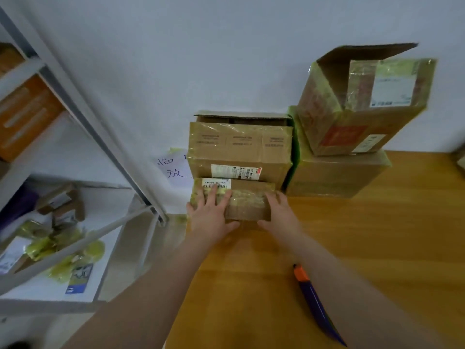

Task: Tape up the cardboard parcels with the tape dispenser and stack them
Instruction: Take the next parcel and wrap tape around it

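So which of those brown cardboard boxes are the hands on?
The small brown cardboard parcel at the front, barcode label on top; the left hand and right hand rest on it. The bigger boxes stand behind, untouched.

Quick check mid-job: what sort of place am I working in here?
Probably a small parcel packing or storage room: taped, labelled cardboard parcels stacked on a wooden table, with a metal shelving rack beside it holding more boxes and packets.

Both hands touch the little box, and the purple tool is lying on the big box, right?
No. The left hand and right hand do touch the little box, but the purple tool lies on the wooden table, as the head view shows.
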